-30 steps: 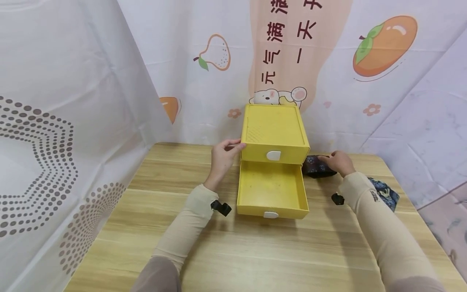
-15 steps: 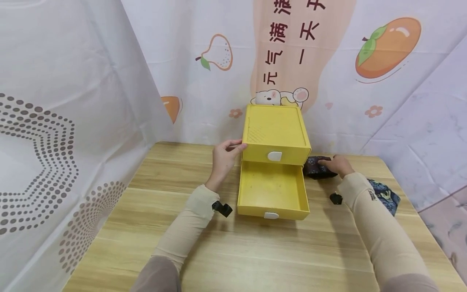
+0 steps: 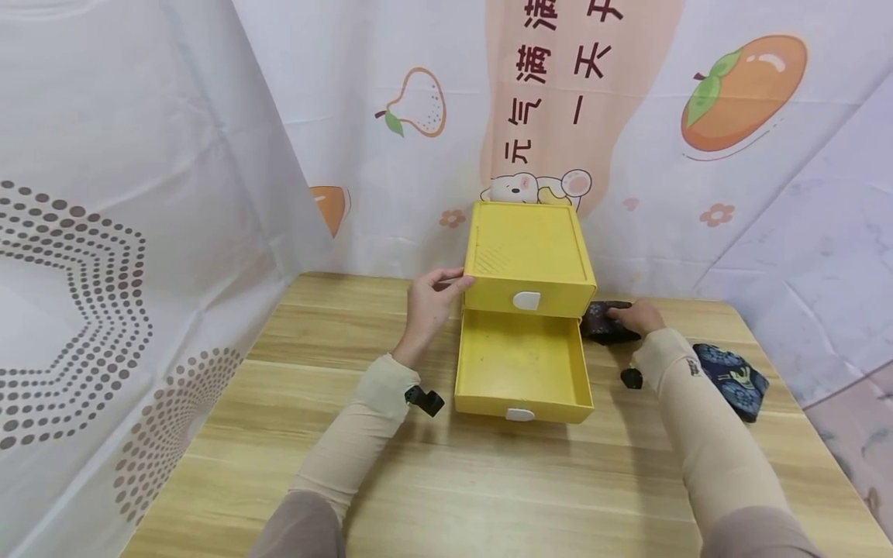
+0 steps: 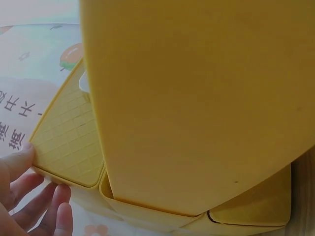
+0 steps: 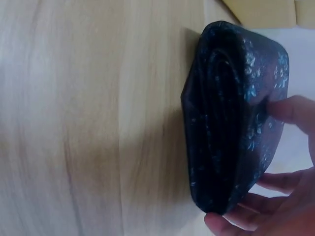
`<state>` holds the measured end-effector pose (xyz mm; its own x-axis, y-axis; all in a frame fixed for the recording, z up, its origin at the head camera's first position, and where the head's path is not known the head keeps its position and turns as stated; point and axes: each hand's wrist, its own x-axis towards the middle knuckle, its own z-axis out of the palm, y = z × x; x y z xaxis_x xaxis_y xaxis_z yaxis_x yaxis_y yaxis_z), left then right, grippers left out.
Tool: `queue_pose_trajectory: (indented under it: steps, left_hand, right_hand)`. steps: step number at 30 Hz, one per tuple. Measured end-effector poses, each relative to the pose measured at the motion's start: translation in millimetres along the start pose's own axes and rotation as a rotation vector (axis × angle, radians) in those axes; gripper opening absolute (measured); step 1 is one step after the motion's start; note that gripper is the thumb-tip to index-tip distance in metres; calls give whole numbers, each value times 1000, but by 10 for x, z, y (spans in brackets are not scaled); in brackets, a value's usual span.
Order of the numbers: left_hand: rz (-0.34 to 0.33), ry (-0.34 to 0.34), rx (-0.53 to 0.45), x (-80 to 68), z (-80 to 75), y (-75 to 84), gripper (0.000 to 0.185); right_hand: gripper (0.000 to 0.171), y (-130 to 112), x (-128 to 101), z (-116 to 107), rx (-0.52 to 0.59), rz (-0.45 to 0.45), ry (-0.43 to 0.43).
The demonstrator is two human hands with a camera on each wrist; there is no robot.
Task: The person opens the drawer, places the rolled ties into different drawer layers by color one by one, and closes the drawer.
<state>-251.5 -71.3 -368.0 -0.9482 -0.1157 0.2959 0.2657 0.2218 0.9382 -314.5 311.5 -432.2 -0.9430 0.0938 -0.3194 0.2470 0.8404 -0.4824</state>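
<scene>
Bracing the box, gripping the bundle

My left hand (image 3: 429, 304) steadies the yellow drawer box (image 3: 528, 260), fingers straight; my right hand (image 3: 636, 317) curls around the dark folded cloth (image 5: 231, 115) beside its open drawer (image 3: 522, 364).

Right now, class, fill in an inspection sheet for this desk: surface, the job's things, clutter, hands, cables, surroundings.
Surface: wooden table, pale grain.
Job's things: yellow drawer box; lower drawer pulled out, nothing seen inside; upper drawer shut. Dark folded cloth lies on the table right of the box.
Clutter: second blue patterned cloth near the right edge.
Hands: left hand touches the box's left top corner; right hand grips the dark folded cloth, fingers curled over it.
Cables: nothing seen.
Surroundings: fruit-printed backdrop behind, dotted sheet at left.
</scene>
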Motion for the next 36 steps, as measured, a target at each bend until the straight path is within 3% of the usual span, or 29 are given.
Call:
queue_pose_trajectory:
  steps: [11, 24, 36]
  left_hand:
    - [-4, -11, 6, 3, -24, 18, 30]
    - [-1, -31, 38, 12, -30, 1, 29]
    - [25, -30, 41, 8, -40, 7, 29]
  right_hand:
    - [81, 116, 136, 63, 34, -4, 10]
    - [88, 140, 149, 78, 248, 80, -61]
    - [89, 202, 158, 12, 238, 41, -136]
